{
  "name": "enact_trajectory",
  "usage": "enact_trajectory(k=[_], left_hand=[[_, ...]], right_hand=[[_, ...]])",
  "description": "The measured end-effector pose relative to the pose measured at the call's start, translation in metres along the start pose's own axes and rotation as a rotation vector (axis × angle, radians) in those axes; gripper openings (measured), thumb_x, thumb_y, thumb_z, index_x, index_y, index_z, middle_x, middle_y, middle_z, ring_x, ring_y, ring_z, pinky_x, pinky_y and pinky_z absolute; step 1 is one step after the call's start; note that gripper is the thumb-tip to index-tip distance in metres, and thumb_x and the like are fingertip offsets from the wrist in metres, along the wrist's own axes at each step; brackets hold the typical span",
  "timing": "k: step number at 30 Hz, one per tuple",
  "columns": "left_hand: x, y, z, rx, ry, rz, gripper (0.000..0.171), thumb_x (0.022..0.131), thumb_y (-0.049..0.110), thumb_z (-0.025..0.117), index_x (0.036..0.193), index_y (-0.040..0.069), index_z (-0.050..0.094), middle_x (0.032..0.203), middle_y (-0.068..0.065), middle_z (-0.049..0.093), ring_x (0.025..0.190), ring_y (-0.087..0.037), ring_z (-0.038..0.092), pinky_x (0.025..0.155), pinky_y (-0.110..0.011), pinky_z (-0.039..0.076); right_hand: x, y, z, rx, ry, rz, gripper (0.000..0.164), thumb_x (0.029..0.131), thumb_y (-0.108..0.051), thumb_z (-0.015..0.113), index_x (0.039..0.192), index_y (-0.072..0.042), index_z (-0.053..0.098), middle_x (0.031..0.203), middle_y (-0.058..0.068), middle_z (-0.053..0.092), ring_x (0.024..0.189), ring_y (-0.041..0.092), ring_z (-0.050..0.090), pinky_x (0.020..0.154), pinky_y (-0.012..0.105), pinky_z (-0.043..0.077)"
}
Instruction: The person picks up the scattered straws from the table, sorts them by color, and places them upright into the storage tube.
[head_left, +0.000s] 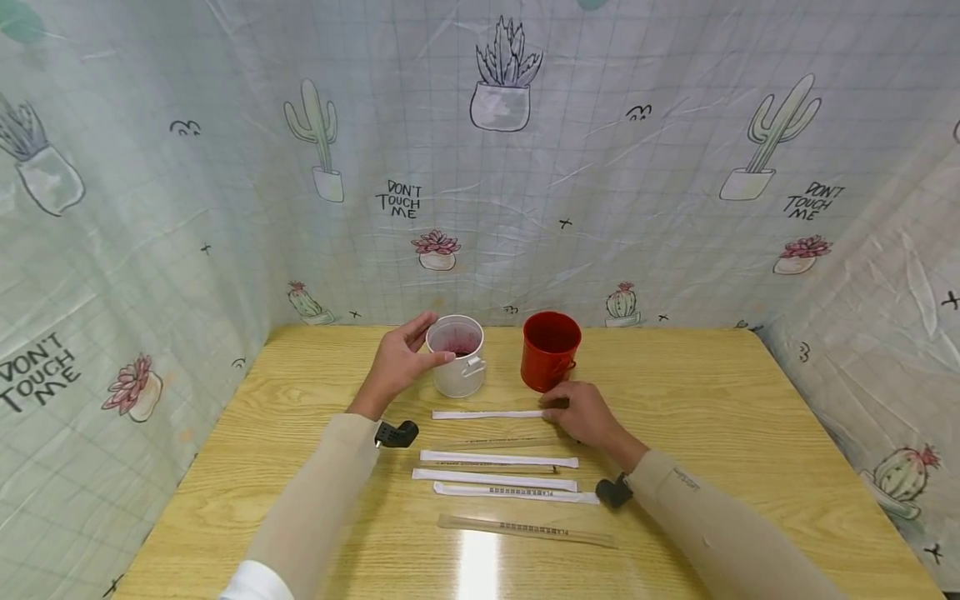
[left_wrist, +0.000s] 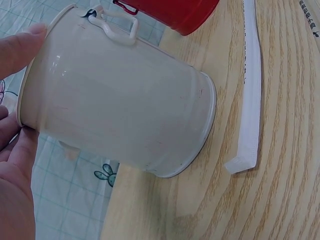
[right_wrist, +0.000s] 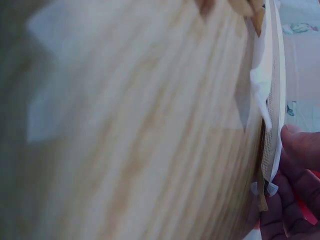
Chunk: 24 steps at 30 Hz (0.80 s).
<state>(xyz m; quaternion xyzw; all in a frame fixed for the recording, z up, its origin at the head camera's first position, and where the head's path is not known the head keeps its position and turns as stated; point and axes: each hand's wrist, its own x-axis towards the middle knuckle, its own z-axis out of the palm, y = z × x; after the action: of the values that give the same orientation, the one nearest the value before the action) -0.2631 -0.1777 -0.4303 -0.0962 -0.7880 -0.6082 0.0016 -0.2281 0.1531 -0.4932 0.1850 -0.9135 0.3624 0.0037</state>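
Note:
My left hand grips the rim of a small white metal bucket, thumb on the near side and fingers behind. In the left wrist view the bucket shows a side handle, and its base is over the table. Inside, reddish marks show. My right hand pinches the right end of a white paper-wrapped straw, which lies just in front of the buckets. The right wrist view has thumb and fingers at the end of the wrapped straw. A red bucket stands right behind this hand.
Several more wrapped straws lie crosswise nearer me: white ones and brown ones, some printed. The wooden table meets a cactus-patterned cloth at the back and sides.

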Motion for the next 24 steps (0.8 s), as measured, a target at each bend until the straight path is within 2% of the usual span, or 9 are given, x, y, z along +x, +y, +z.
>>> enact_trajectory(k=[10, 14, 20, 24], left_hand=[[-0.0008, -0.0003, -0.0004, -0.013, -0.005, 0.000, 0.089, 0.087, 0.011, 0.085, 0.161, 0.004, 0.038, 0.165, -0.015, 0.042, 0.155, -0.030, 0.040, 0.122, -0.038, 0.039], [-0.0008, -0.0007, -0.0005, -0.015, -0.007, 0.006, 0.089, 0.086, 0.010, 0.086, 0.161, 0.003, 0.037, 0.165, -0.015, 0.042, 0.155, -0.031, 0.040, 0.123, -0.040, 0.038], [0.0013, -0.0021, -0.0013, -0.002, -0.013, 0.002, 0.088, 0.087, 0.012, 0.086, 0.161, 0.005, 0.038, 0.166, -0.015, 0.042, 0.154, -0.031, 0.041, 0.122, -0.039, 0.040], [0.0023, -0.0028, -0.0017, -0.003, -0.019, -0.001, 0.088, 0.087, 0.012, 0.086, 0.161, 0.005, 0.038, 0.165, -0.014, 0.042, 0.154, -0.030, 0.041, 0.122, -0.038, 0.040]], right_hand=[[0.0018, -0.0002, 0.0035, -0.002, -0.016, 0.015, 0.011, 0.084, -0.004, 0.084, 0.093, -0.010, 0.081, 0.097, 0.004, 0.078, 0.092, 0.019, 0.068, 0.088, 0.038, 0.057], [0.0016, 0.0009, 0.0035, -0.050, -0.049, -0.004, 0.010, 0.086, -0.004, 0.082, 0.092, -0.011, 0.079, 0.094, 0.003, 0.075, 0.087, 0.015, 0.064, 0.084, 0.035, 0.056], [0.0012, -0.0015, 0.0013, -0.190, -0.152, -0.120, 0.007, 0.093, -0.002, 0.073, 0.094, -0.008, 0.072, 0.089, 0.003, 0.068, 0.084, 0.018, 0.056, 0.084, 0.040, 0.053], [-0.0017, -0.0027, -0.0010, -0.288, -0.172, -0.225, 0.008, 0.094, 0.001, 0.067, 0.094, -0.007, 0.069, 0.091, 0.005, 0.067, 0.088, 0.021, 0.055, 0.088, 0.044, 0.053]])
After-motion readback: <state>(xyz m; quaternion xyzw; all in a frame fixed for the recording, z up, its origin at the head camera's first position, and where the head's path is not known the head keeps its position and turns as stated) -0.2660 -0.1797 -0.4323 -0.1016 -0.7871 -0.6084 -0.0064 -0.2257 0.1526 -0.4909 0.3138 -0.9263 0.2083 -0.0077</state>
